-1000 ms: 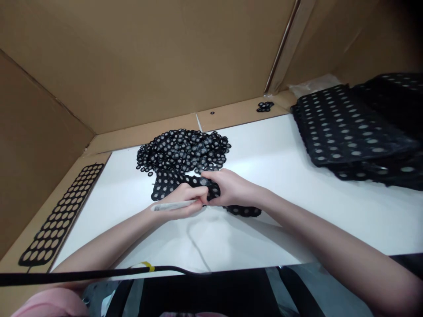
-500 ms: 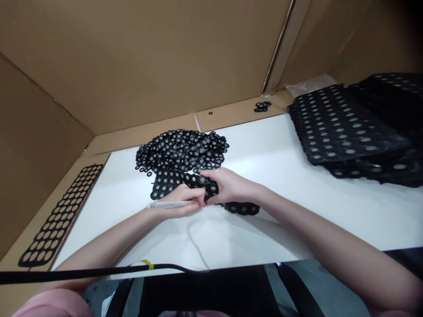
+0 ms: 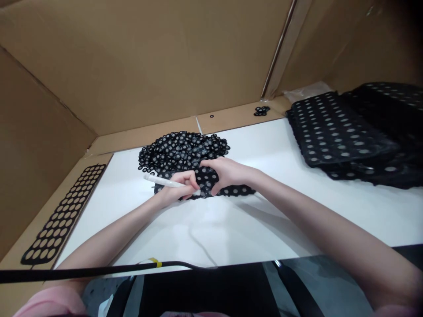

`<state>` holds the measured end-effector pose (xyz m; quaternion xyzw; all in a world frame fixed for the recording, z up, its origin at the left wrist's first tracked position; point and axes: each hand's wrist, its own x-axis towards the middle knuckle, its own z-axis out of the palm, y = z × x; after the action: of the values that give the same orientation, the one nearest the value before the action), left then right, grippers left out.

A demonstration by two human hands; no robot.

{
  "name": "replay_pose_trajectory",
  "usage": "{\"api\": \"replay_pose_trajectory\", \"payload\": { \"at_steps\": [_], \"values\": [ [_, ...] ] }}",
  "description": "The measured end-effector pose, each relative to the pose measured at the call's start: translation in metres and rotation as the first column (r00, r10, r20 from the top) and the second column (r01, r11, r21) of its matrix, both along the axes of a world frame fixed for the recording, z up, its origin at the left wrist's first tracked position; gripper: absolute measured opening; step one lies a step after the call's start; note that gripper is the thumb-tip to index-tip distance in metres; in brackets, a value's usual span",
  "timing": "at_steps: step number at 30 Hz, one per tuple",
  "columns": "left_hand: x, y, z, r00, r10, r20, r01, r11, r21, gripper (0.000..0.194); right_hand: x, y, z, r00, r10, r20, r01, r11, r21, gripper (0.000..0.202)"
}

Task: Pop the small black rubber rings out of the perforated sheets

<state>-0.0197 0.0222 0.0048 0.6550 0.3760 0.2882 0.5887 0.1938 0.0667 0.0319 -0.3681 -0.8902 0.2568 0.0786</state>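
My left hand [image 3: 180, 188] is closed around a white pen-like tool [image 3: 160, 180], whose lower end points down at a black rubbery sheet with rows of pale round spots [image 3: 236, 190]. That sheet lies flat on the white tabletop. Thumb and fingers of my right hand [image 3: 228, 172] are spread apart and rest on the sheet, to the right of the tool; nothing is gripped between them. Just behind the sheet is a heap of small black rings with pale centres [image 3: 181, 149]. Part of the sheet is hidden under both hands.
A black sheet with open round holes [image 3: 62, 215] lies along the left edge on cardboard. Stacked black dotted sheets [image 3: 340, 136] stand at the right. A few black rings [image 3: 261, 111] lie on the back cardboard strip. Cardboard walls [image 3: 165, 66] enclose the table. A black cable [image 3: 99, 270] crosses the front.
The black sheet, bent up between my hands before, now lies flat. My right hand has opened its grip. The tool in my left hand has tilted, its tip now down at the sheet.
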Motion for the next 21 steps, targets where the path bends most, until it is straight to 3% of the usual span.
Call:
{"api": "replay_pose_trajectory", "payload": {
  "at_steps": [2,4,7,12,17,21],
  "values": [
    [-0.001,0.007,0.002,0.995,0.094,-0.016,-0.091,0.987,0.131,0.012,-0.002,0.008,-0.002,0.998,0.016,-0.059,-0.015,1.0,0.017,0.06],
    [-0.003,0.014,0.002,0.984,0.172,-0.048,-0.155,0.956,0.248,0.011,-0.007,0.013,-0.01,0.99,0.033,-0.137,-0.026,0.998,0.049,0.035],
    [-0.007,0.022,-0.003,0.968,0.226,-0.111,-0.178,0.925,0.335,0.01,-0.016,0.013,-0.027,0.973,-0.066,-0.222,0.118,0.966,0.229,0.016],
    [-0.011,0.027,-0.013,0.951,0.229,-0.208,-0.123,0.897,0.424,0.011,-0.02,0.007,-0.05,0.951,-0.089,-0.295,0.177,0.942,0.285,0.012],
    [-0.011,0.027,-0.013,0.938,0.202,-0.28,-0.031,0.857,0.514,0.012,-0.016,0.004,-0.052,0.936,-0.078,-0.344,0.177,0.948,0.266,0.01],
    [-0.009,0.027,-0.01,0.936,0.205,-0.285,-0.025,0.847,0.53,0.014,-0.016,0.004,-0.052,0.934,-0.079,-0.349,0.177,0.95,0.257,0.01]
  ]
}}
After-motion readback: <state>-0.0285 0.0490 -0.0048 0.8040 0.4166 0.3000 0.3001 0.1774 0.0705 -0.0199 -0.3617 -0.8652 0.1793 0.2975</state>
